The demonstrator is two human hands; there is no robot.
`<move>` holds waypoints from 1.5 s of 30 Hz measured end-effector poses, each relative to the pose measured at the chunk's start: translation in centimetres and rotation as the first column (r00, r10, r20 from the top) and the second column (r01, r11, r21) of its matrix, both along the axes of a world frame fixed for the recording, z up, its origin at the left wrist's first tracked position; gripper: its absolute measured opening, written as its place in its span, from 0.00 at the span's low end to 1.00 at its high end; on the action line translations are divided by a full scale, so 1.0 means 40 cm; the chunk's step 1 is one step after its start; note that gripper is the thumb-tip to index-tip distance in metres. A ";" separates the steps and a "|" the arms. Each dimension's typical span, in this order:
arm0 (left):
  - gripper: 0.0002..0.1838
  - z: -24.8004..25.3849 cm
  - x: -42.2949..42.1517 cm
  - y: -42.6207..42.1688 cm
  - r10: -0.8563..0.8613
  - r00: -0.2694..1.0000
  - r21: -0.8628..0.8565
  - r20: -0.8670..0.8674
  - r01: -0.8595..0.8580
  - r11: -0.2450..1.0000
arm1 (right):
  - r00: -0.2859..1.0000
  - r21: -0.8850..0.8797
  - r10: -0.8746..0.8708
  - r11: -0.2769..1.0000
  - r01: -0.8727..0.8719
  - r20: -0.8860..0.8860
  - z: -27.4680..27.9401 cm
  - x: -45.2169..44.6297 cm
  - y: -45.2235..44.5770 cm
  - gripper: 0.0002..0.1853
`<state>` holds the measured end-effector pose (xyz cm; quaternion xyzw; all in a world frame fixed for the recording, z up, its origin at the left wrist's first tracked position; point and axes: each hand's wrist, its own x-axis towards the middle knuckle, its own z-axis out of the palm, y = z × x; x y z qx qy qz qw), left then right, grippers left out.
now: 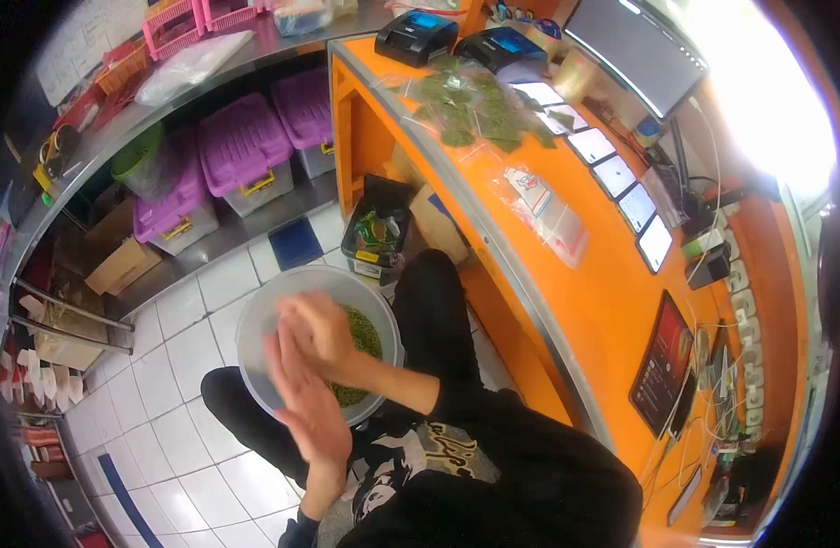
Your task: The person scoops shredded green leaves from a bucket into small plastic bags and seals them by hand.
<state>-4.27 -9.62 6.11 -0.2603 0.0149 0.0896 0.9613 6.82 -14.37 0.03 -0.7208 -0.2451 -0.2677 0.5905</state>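
A large translucent plastic tub (252,315) stands between my knees, with finely chopped green leaf-like bits (370,340) in its bottom. My left hand (310,406) is held over the tub with palm up and fingers stretched out. Against its palm and fingers lies my right hand (321,333), its fingers bent and smeared by motion. Whether anything sits between the two palms is hidden. Both hands are above the green bits, and part of the tub's inside is covered by them.
To my right runs an orange counter (529,301) with clear bags of green leaves (479,110), several lit phones (613,175), a tablet (662,365) and a monitor (634,50). A small black bin (376,233) stands beyond the tub. Purple-lidded boxes (244,146) sit under a metal shelf.
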 end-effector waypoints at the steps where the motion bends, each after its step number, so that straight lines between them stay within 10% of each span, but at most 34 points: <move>1: 0.42 0.037 -0.023 0.008 -0.098 0.967 0.532 0.234 -0.043 0.846 | 0.994 -0.024 -0.079 0.997 0.077 -0.071 -0.017 0.054 -0.020 0.05; 2: 0.42 0.074 -0.043 0.019 -0.303 0.882 0.875 0.361 -0.207 0.437 | 0.978 -0.050 -0.155 0.988 0.149 -0.138 -0.022 0.098 -0.029 0.05; 6: 0.37 0.224 -0.019 0.030 -0.240 0.840 0.870 0.486 -0.439 0.226 | 0.990 0.027 -0.080 0.996 0.083 -0.115 0.109 0.138 -0.062 0.05; 12: 0.32 0.389 -0.078 0.042 -0.267 0.879 0.894 0.396 -0.302 0.330 | 0.991 -0.051 0.014 0.998 -0.022 -0.135 0.077 0.115 -0.067 0.05; 31: 0.24 0.309 -0.058 0.004 -0.412 0.732 0.816 0.543 -0.346 0.463 | 0.962 0.062 0.127 0.991 -0.116 -0.242 0.005 0.076 -0.057 0.05; 38: 0.23 0.302 -0.061 0.023 -0.397 0.728 0.812 0.558 -0.383 0.440 | 0.913 -0.016 0.185 0.979 -0.205 -0.364 0.004 0.080 -0.088 0.26; 45: 0.24 0.270 -0.053 0.097 -0.308 0.744 0.801 0.593 -0.508 0.317 | 0.413 0.610 0.740 0.672 -0.419 -0.531 0.034 0.052 -0.116 0.30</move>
